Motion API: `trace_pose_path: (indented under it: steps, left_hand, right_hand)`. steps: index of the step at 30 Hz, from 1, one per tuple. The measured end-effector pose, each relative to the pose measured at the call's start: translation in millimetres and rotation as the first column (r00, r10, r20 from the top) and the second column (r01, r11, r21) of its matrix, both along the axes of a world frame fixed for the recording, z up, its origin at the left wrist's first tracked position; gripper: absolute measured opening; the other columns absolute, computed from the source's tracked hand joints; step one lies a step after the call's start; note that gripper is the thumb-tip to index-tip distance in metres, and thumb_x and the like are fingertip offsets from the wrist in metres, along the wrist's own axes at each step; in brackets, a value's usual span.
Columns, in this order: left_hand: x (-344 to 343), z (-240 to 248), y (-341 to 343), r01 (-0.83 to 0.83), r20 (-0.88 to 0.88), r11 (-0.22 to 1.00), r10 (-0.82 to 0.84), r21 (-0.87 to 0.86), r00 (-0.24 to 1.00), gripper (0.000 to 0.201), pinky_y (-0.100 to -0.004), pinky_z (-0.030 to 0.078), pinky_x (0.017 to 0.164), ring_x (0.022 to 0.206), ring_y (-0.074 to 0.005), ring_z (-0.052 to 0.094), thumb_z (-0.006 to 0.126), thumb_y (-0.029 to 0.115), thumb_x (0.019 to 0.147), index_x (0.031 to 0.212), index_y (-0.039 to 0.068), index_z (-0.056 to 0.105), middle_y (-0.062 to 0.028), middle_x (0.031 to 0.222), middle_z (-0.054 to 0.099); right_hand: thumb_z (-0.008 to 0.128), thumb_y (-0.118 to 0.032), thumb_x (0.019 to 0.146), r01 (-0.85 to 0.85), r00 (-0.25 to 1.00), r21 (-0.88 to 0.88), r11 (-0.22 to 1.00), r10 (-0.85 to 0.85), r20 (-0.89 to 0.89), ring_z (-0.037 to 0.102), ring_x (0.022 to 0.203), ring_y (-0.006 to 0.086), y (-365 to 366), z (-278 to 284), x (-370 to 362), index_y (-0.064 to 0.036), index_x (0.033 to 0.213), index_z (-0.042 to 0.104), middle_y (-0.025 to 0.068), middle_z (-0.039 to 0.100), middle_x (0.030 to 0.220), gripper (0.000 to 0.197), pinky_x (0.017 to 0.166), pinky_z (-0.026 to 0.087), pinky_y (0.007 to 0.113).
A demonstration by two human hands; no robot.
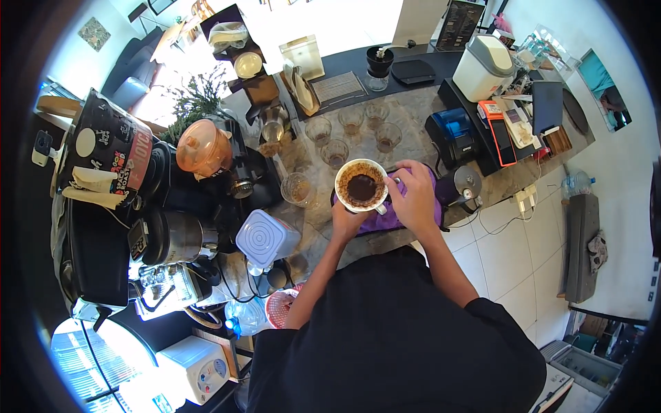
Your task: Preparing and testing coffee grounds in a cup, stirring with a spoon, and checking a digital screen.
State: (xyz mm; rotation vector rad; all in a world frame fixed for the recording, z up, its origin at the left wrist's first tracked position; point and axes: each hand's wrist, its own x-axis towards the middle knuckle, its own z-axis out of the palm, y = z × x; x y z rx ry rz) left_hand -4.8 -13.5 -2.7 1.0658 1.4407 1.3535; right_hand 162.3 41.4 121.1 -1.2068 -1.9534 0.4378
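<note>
Grasping the white cup (361,168) at its 7 o'clock side, the left hand (348,221) shows a closed grip. The cup sits near mid-view, handle toward 5 o'clock, inner wall speckled with brown grounds, dark coffee residue (362,188) at the bottom. At 3 o'clock, the right hand (415,197) has its thumb near the rim; whether that grip clasps the cup cannot be determined. Purple cloth (387,219) lies on the surface (421,117) below. Drinking glasses (334,154) stand from 11 to 1 o'clock.

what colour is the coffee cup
The coffee cup is white, stained brown inside, clearest in head view.
</note>
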Motion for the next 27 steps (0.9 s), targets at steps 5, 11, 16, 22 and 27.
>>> trace_pose_path:
  steps: [5,11,16,22,27]
  left_hand:
    - [0.6,-0.9,1.2,0.041,0.050,0.999,-0.042,0.027,0.998,0.061,-0.0347,0.054,0.098,0.111,-0.0181,0.069,0.089,0.011,0.073,0.127,-0.001,0.065,-0.0093,0.122,0.073]
    - [2.2,8.9,0.8,0.032,0.071,0.999,-0.034,0.024,0.997,0.059,-0.0343,0.054,0.098,0.111,-0.0176,0.069,0.088,0.008,0.074,0.127,-0.001,0.065,-0.0093,0.122,0.073]
    - [6.6,6.7,0.1,0.019,0.059,1.000,-0.020,0.019,0.998,0.060,-0.0344,0.054,0.098,0.111,-0.0178,0.069,0.089,0.008,0.074,0.128,-0.001,0.064,-0.0096,0.123,0.073]
    - [19.7,-2.0,-1.1,-0.038,0.070,0.999,0.036,0.032,0.997,0.060,-0.0349,0.054,0.098,0.111,-0.0184,0.069,0.089,0.008,0.074,0.128,-0.001,0.064,-0.0099,0.124,0.072]
    - [30.7,-0.4,-0.3,-0.056,0.097,0.998,0.053,0.032,0.994,0.058,-0.0347,0.055,0.098,0.111,-0.0182,0.069,0.088,0.007,0.074,0.126,-0.001,0.065,-0.0101,0.123,0.072]
  right_hand:
    - [0.076,-0.013,0.087,-0.150,0.989,0.056,0.987,0.148,0.028,0.055,0.128,0.0379,4.1,-0.9,0.9,-0.0005,0.087,0.070,0.0147,0.066,0.121,0.014,0.106,0.043,0.048]
    - [0.076,-0.012,0.087,-0.065,0.997,0.091,0.994,0.061,0.051,0.053,0.131,0.0397,3.4,-1.5,-1.2,0.0001,0.088,0.070,0.0155,0.066,0.124,0.014,0.108,0.041,0.049]
    - [0.076,-0.012,0.087,-0.134,0.986,-0.007,0.991,0.132,-0.103,0.059,0.122,0.0373,11.2,-14.4,4.3,0.0013,0.089,0.069,0.0153,0.068,0.118,0.015,0.103,0.045,0.045]
    - [0.076,-0.013,0.088,-0.180,0.978,-0.042,0.983,0.174,-0.118,0.063,0.111,0.0332,18.4,-15.2,14.3,0.0020,0.091,0.068,0.0149,0.069,0.113,0.017,0.097,0.048,0.041]
    - [0.075,-0.014,0.089,-0.228,0.970,-0.078,0.971,0.219,-0.109,0.065,0.105,0.0330,25.5,-12.8,26.6,0.0024,0.092,0.069,0.0155,0.069,0.109,0.018,0.092,0.049,0.040]
